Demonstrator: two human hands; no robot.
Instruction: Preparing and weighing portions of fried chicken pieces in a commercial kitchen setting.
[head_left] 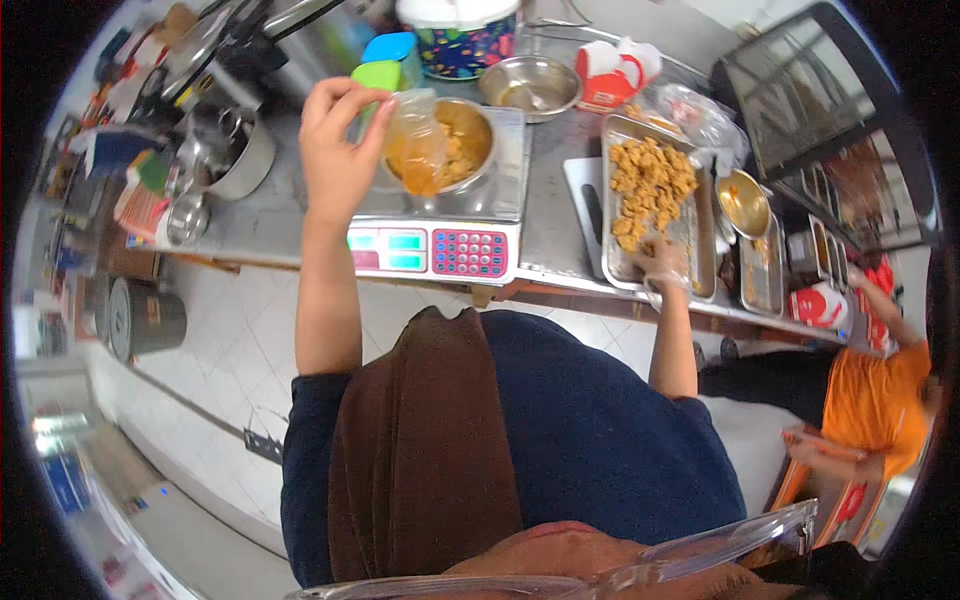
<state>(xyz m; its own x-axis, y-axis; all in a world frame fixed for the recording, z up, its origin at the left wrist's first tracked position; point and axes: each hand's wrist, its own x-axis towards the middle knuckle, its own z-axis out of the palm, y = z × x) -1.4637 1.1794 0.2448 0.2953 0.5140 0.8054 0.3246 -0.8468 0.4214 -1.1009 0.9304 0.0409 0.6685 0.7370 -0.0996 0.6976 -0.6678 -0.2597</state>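
My left hand (340, 135) pinches a small clear plastic bag (420, 150) with orange contents at its bottom, held over a steel bowl (470, 130) of fried pieces. The bowl stands on a scale (470, 255) with a button panel. My right hand (660, 260), in a clear plastic glove, is at the near end of a metal tray (702, 268) beside a heap of golden fried pieces (650, 180). Its fingers curl downward; what they hold, if anything, is hidden.
An empty steel bowl (530, 90), red-and-white cartons (610, 75), a gold bowl (745, 205) and more trays (760, 285) line the counter. Pots (240, 165) sit left. A co-worker in orange (870, 400) is at the right. A bin (145, 315) stands on the floor.
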